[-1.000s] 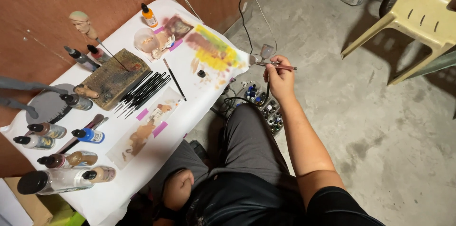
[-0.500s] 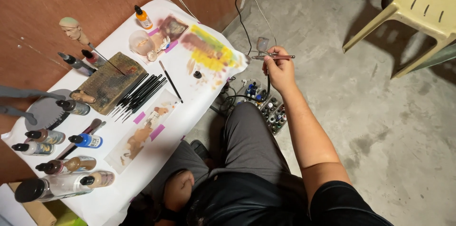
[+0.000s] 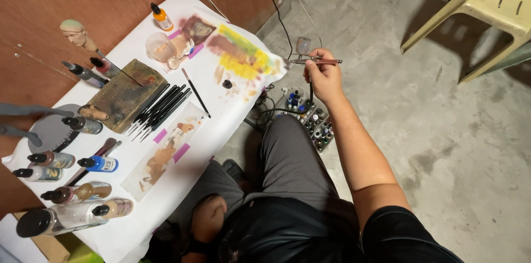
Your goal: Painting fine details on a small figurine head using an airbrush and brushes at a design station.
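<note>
My right hand (image 3: 325,77) is shut on a slim airbrush (image 3: 316,61) with a small cup on top. It holds the tool level just off the right end of the white-covered table (image 3: 218,130), its tip pointing at the yellow and brown paint smears (image 3: 243,58). A dark hose (image 3: 287,109) drops from the airbrush toward the floor. My left hand (image 3: 207,220) rests low by my knee at the table's near edge, fingers curled. Whether it holds anything is hidden.
On the table are a row of dark brushes (image 3: 160,109), a stained wooden block (image 3: 124,94), several paint bottles (image 3: 72,185), an orange bottle (image 3: 161,18), a clear cup (image 3: 160,47) and a miniature head on a stick (image 3: 74,32). A tray of small bottles (image 3: 310,119) sits on the floor, with a beige plastic chair (image 3: 487,8) beyond.
My right hand keeps the airbrush in nearly the same spot beside the table end. Only the view has shifted a little.
</note>
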